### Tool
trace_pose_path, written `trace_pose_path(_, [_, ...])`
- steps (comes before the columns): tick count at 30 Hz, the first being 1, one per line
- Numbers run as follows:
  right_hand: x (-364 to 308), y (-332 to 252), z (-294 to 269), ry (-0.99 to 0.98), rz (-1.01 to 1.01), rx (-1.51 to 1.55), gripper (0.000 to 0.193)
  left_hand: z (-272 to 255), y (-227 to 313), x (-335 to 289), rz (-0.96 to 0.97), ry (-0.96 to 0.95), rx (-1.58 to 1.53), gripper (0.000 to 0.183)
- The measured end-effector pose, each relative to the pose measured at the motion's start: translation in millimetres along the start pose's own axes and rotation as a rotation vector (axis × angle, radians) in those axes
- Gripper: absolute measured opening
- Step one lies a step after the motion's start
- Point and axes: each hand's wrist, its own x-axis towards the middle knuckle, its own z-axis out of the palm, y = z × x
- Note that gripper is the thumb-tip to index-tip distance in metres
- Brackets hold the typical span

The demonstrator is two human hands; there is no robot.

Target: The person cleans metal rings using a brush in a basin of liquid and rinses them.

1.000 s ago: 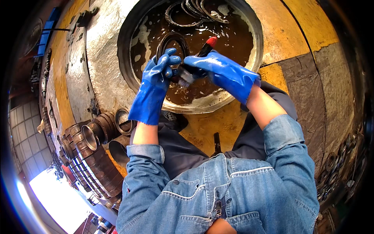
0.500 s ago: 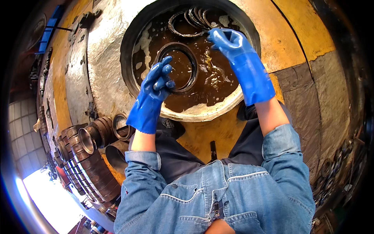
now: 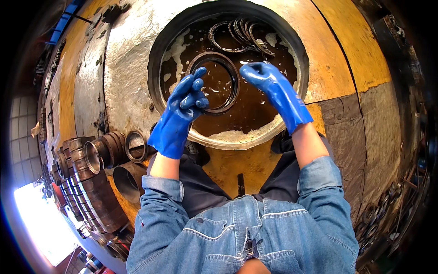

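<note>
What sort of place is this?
Looks like a grimy mechanical workshop, probably for repair or parts cleaning: round basin of brown liquid, rings in it, worn cylindrical parts at left.

The basin (image 3: 157,64) lay before you, thinner rings (image 3: 243,36) in its far part. The wide ring (image 3: 234,84) was in or just over it (which was unclear), between your left hand (image 3: 186,98) and right hand (image 3: 264,80); cylinders (image 3: 97,155) lay leftward.
</note>
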Motion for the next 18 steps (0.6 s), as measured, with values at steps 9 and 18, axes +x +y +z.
trace_pose_path(9, [-4.1,-4.9,29.8,-0.005,0.081,-0.064,0.052,3.1,-3.2,-4.2,-0.005,0.129,0.088,0.041])
trace_pose_path(18, [-3.6,-25.0,35.2,0.098,-0.071,0.355,0.038,10.6,-3.5,-7.1,0.131,0.498,0.403,0.043])
